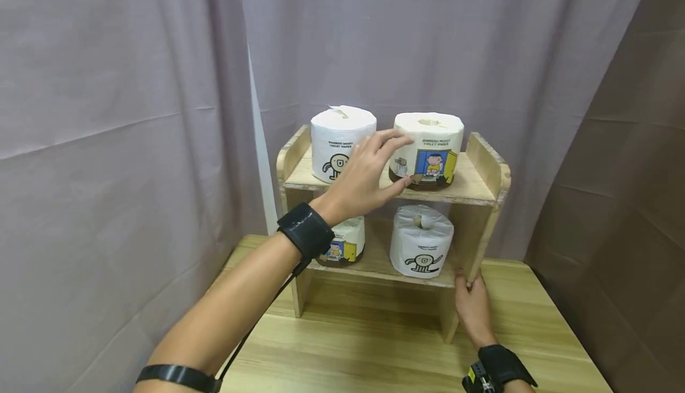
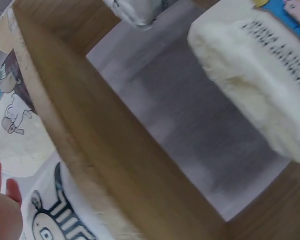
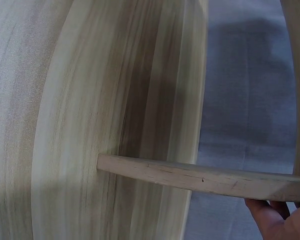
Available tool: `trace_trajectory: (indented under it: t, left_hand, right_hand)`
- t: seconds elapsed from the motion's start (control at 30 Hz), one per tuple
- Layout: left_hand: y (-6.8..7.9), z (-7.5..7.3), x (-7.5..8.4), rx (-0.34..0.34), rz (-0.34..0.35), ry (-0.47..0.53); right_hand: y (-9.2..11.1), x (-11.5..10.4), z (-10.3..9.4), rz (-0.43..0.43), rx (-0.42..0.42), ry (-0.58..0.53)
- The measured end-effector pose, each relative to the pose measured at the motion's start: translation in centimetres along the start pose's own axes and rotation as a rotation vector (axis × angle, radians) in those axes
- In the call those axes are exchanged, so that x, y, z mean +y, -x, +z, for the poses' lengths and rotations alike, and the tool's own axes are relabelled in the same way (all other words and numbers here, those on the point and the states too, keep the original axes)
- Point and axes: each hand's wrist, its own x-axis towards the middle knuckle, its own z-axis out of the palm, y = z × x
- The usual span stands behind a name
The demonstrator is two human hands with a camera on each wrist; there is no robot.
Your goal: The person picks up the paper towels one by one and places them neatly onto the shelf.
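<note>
My left hand reaches up to the top board of a small two-tier wooden shelf. Its thumb and fingers are spread apart at the left side of a toilet paper roll with a cartoon figure on its wrapper. Behind that hand stands a white roll with a striped character, partly covered by it. Down at the lower board, my right hand grips the shelf's right side panel, with the thumb on the inner side. In the right wrist view, its fingers lie against the panel's edge.
On the lower board sit a cartoon-printed roll, half behind my left wrist, and a white roll to its right. The shelf stands on a wooden table. Grey curtains hang close behind and at the sides.
</note>
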Motion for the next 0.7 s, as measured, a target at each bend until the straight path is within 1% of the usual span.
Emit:
trace_trajectory:
  t: [0.1, 0.2, 0.33, 0.47, 0.53, 0.6, 0.7]
  left_hand:
    - [1.1, 0.2, -0.4, 0.020, 0.029, 0.023]
    - [2.2, 0.3, -0.8, 0.006, 0.041, 0.026]
    - [4.0, 0.3, -1.4, -0.024, 0.063, -0.008]
    - [6.2, 0.4, -2.1, -0.044, 0.107, -0.049]
    - [7.5, 0.5, -2.5, -0.070, 0.119, -0.072]
    - [8.8, 0.7, -2.9, -0.116, 0.116, -0.097]
    - [10.5, 1.1, -3.5, -0.199, 0.063, -0.139]
  right_hand:
    - [0.1, 0.0, 0.0, 0.008, -0.004, 0.012]
    - [0.0, 0.0, 0.0, 0.006, 0.000, 0.016]
    - [-0.1, 0.2, 0.0, 0.006, 0.004, 0.014]
    - [-0.1, 0.2, 0.0, -0.003, 0.007, 0.010]
    - [-0.1, 0.2, 0.0, -0.008, 0.006, 0.009]
    - [-0.1, 0.1, 0.0, -0.008, 0.009, 0.009]
    - [0.0, 0.1, 0.0, -0.002, 0.007, 0.007]
